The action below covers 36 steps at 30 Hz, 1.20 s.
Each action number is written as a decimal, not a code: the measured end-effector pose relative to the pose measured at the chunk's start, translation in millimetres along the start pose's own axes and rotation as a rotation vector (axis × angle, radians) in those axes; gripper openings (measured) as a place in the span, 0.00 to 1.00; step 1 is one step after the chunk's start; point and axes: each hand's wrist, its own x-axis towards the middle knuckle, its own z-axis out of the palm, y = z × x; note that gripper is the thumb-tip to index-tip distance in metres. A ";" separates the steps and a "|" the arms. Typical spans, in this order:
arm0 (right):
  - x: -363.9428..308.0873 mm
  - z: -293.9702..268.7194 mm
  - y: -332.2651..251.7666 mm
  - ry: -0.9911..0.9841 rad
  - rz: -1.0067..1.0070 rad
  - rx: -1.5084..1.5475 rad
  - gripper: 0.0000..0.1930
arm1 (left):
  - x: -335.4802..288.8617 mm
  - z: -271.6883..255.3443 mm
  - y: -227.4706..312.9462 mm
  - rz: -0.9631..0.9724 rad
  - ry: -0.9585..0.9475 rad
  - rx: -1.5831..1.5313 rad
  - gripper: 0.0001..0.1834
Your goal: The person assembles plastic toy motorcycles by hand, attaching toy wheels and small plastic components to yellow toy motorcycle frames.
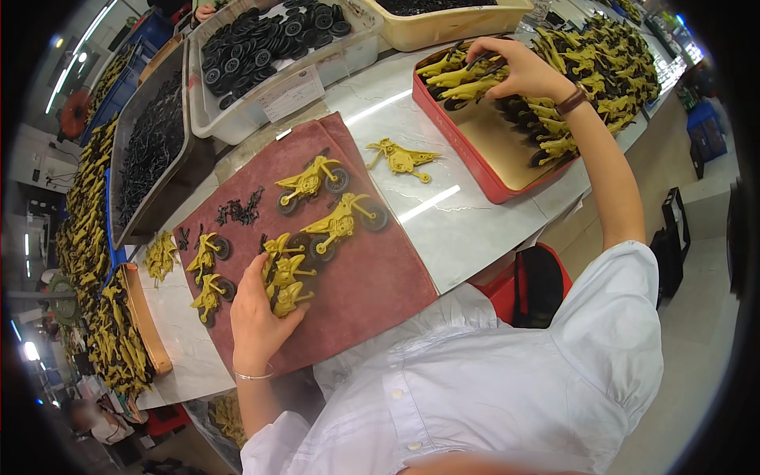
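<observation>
My left hand (260, 313) is curled around a small cluster of yellow toy motorcycles (286, 273) on a maroon mat (372, 285), thumb and fingers on either side of them. My right hand (529, 73) reaches into a red-sided box (467, 154), its thumb and fingers around a yellow toy motorcycle (484, 71) at the end of a row; the fingertips are partly hidden. More assembled toy motorcycles (340, 226) with black wheels lie on the mat. At its left side are two smaller groups of yellow parts with wheels (207, 297).
A yellow motorcycle body (400, 158) lies on the white table beside the box. Small black parts (241, 207) sit on the mat. Behind stand a white bin of black wheels (265, 47) and a dark bin of black parts (154, 142). Many yellow motorcycles (602, 71) crowd the right.
</observation>
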 end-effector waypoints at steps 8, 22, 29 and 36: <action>11.8 22.7 19.1 -0.092 -0.021 -0.049 0.31 | -1.3 0.8 -0.9 -0.011 0.005 -0.015 0.45; -11.6 31.3 -14.4 0.294 0.090 -0.661 0.34 | -3.2 2.8 -5.0 -0.022 0.055 -0.086 0.39; 11.2 80.1 -128.8 -0.007 -0.044 0.182 0.21 | -5.7 -2.5 -4.7 0.034 0.083 -0.027 0.37; 13.2 162.3 -179.0 -0.081 0.114 0.206 0.27 | -8.8 0.8 -7.6 0.064 0.147 -0.052 0.36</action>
